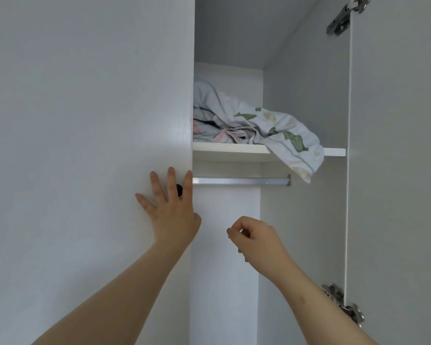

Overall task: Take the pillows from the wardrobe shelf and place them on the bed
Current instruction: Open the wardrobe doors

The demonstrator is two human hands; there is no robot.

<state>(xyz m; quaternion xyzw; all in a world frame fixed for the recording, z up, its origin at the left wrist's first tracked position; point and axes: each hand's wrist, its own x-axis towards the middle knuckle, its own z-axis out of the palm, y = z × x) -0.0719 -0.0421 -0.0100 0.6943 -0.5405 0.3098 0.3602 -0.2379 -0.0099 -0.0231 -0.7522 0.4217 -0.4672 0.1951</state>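
A pale blue pillow [254, 125] with a green leaf and pink flower print lies crumpled on the white wardrobe shelf [234, 149]; one corner hangs over the shelf's front edge at the right. My left hand [171, 210] rests flat, fingers spread, on the closed left wardrobe door [90, 145], partly covering its small black knob [179, 190]. My right hand [255, 239] hovers below the shelf in the open compartment, fingers curled loosely with nothing in them. The bed is out of view.
The right wardrobe door [396, 170] stands open, with metal hinges [344, 18] at its top and bottom. A metal hanging rail [242, 181] runs just under the shelf. The closed left door hides the shelf's left part.
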